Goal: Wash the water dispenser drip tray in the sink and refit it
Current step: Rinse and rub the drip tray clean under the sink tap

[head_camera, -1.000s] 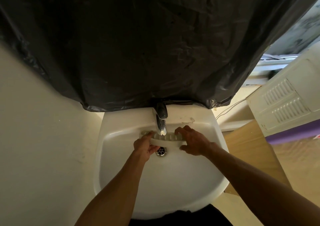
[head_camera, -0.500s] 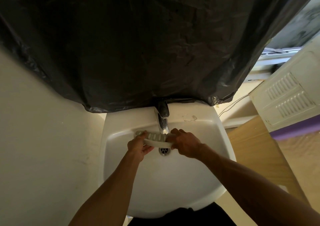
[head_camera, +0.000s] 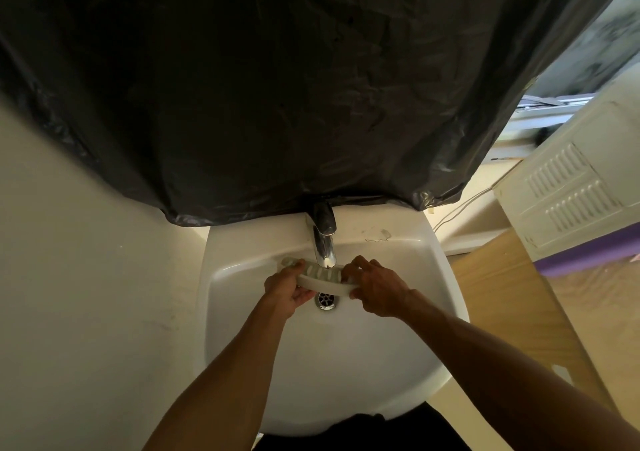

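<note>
Both-handed: left hand (head_camera: pixel 285 286) and right hand (head_camera: pixel 375 286) grip the ends of the drip tray (head_camera: pixel 323 279) under the tap (head_camera: pixel 323 242) (over the drain (head_camera: pixel 325 300)), inside the sink (head_camera: pixel 242 312)

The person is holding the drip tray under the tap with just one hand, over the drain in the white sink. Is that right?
Not quite. In the head view both hands hold the drip tray: the left hand grips its left end and the right hand its right end. The rest is right: it sits under the tap, over the drain in the white sink.
</note>
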The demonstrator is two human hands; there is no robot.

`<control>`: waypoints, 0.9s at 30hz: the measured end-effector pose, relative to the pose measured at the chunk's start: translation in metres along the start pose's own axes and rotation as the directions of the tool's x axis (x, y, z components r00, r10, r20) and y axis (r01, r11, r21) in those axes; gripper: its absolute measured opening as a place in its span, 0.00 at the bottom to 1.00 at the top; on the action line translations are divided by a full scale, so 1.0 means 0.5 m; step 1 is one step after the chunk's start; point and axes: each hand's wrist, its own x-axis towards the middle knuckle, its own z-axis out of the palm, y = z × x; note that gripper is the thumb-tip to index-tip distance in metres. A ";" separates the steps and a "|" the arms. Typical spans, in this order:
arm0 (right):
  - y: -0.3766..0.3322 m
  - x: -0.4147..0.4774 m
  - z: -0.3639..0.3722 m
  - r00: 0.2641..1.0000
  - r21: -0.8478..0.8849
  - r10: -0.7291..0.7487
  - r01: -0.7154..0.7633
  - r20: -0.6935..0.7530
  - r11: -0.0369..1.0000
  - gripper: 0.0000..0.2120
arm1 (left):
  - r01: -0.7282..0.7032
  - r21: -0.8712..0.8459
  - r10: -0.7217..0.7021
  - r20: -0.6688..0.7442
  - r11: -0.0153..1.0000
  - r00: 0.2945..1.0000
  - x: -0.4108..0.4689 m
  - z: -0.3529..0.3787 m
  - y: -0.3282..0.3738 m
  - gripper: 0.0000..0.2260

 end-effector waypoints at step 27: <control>0.002 -0.012 -0.027 0.999 -0.176 -0.040 0.043 0.023 0.983 0.37 | -0.143 0.094 0.144 -0.003 0.985 0.990 -0.019 0.043 -0.016 0.18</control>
